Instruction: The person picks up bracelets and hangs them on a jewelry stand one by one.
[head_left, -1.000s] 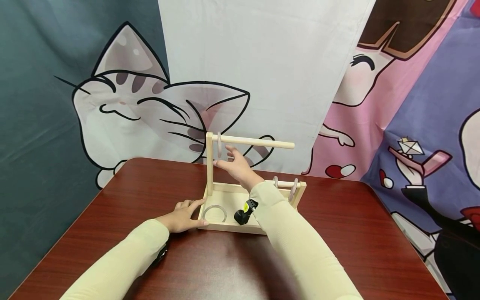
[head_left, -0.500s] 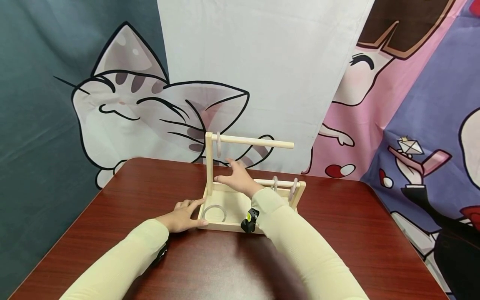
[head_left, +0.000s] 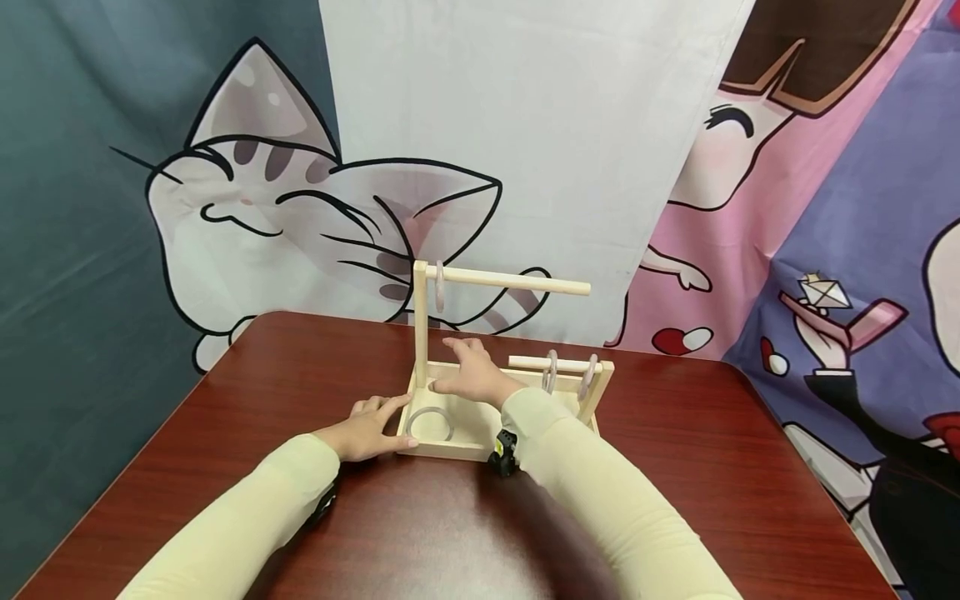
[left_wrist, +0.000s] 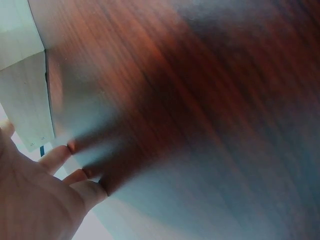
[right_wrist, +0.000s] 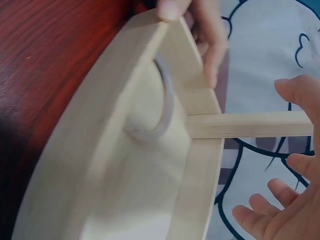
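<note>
A pale wooden tray stand sits on the table, with a tall post at its left end carrying a long upper rod. One ring hangs on that rod, close to the post. Another ring lies in the tray's left end. My left hand rests on the tray's left end, thumb at the front corner and fingers along the side. Above the tray, my right hand is held with its fingers spread and nothing in them; in the right wrist view its fingers are apart from the post.
At the stand's right end a short post carries a lower rod with two rings on it. The reddish-brown wooden table extends around the stand. Behind hangs a cloth printed with cartoon figures.
My right hand has moved down from beside the ring on the upper rod to just above the tray. The left hand and the rings have kept their places.
</note>
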